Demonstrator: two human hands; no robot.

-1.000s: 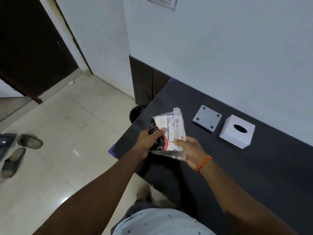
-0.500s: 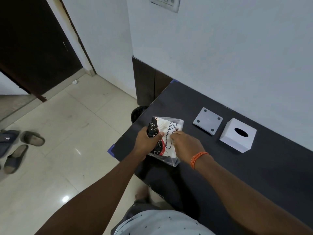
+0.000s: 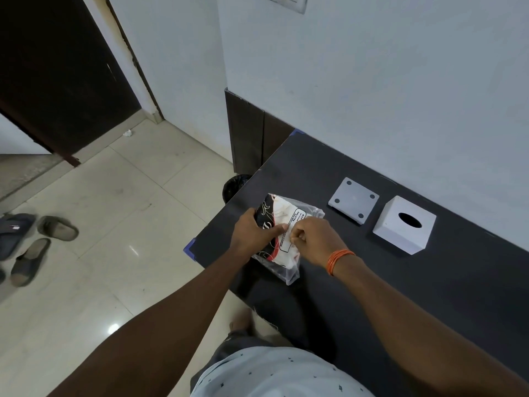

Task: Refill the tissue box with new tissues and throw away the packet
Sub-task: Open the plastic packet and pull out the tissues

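Note:
A clear plastic tissue packet [image 3: 282, 222] with black, red and white print lies over the near left part of the dark table [image 3: 429, 296]. My left hand [image 3: 253, 233] grips its left side. My right hand [image 3: 315, 240], with an orange thread on the wrist, pinches the plastic on its top face. To the right stands the white tissue box [image 3: 404, 224] with its oval slot up. The box's grey base plate [image 3: 353, 200] lies flat between the box and the packet.
A black lined waste bin [image 3: 235, 187] stands on the floor by the table's left edge, mostly hidden. Slippers [image 3: 34, 242] lie on the tiled floor at far left. A white wall runs behind the table; a dark door is at upper left.
The packet has come down from a raised, tilted hold to lie low over the table. My right hand moved from its lower edge onto its top face and now pinches the plastic.

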